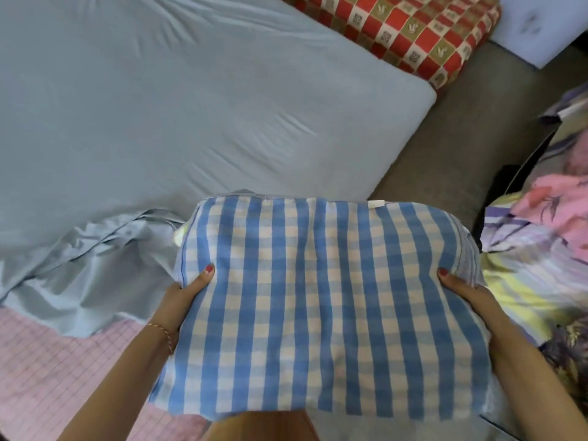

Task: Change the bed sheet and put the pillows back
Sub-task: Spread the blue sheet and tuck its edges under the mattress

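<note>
I hold one plump pillow (321, 300) in a blue-and-white gingham case above the bed's near edge, my left hand (184, 297) and right hand (461, 292) each clamped on a side, thumbs on top. One smooth grey-blue fitted sheet (159, 106) covers the mattress, its near corner crumpled over pink checked fabric (47, 370).

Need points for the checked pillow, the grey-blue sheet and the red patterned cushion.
checked pillow (318, 297): head view, middle of its top face.
grey-blue sheet (143, 106): head view, flat stretch over the mattress.
red patterned cushion (413, 30): head view, middle of its visible top.
</note>
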